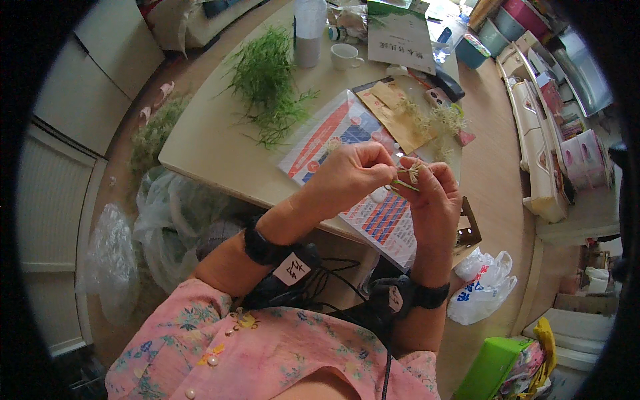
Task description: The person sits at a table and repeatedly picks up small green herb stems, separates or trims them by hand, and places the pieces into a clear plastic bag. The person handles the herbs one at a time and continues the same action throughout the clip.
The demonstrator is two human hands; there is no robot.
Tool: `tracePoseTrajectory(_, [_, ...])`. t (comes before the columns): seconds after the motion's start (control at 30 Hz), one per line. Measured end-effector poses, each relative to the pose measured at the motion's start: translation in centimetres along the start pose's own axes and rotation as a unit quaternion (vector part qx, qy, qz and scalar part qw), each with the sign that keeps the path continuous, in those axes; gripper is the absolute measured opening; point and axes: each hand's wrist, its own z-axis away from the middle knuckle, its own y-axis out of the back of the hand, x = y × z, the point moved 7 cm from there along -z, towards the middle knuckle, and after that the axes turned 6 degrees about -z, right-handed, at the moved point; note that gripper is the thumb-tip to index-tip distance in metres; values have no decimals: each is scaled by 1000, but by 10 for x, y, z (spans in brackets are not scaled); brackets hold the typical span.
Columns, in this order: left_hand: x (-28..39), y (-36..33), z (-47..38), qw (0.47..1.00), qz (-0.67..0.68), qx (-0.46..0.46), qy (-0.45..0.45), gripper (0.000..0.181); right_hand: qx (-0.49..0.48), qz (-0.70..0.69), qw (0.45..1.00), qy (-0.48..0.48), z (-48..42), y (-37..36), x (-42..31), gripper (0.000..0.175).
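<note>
My left hand point(345, 175) and my right hand point(435, 200) meet over the table's near edge, fingertips nearly touching. Between them is a small pale flower-like piece point(413, 172) with thin strands, and a short green strip point(405, 186) lies just below it; the right fingers hold the piece, and the left thumb and forefinger pinch its other side. Under the hands lies a printed sheet point(380, 220) in red, blue and white. Beyond it, more pale stringy pieces point(447, 120) rest by a brown paper envelope point(395, 117). A heap of feathery green sprigs point(265, 75) lies at the back left.
A white cup point(346, 56), a bottle point(307, 35) and a booklet point(400, 37) stand or lie at the back of the table point(200, 130). Plastic bags point(170, 215) are on the floor at left, another bag point(482, 287) at right. Black cables run below my wrists.
</note>
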Motion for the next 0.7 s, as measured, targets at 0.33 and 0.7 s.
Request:
tracePoseTrajectory(0.33, [1, 1, 2, 1000, -11, -8, 18, 13, 1, 14, 1000, 6, 1, -3, 1, 4])
tracePoseTrajectory(0.7, [-4, 1, -1, 1000, -4, -5, 11, 13, -17, 13, 1000, -5, 1, -6, 4, 13])
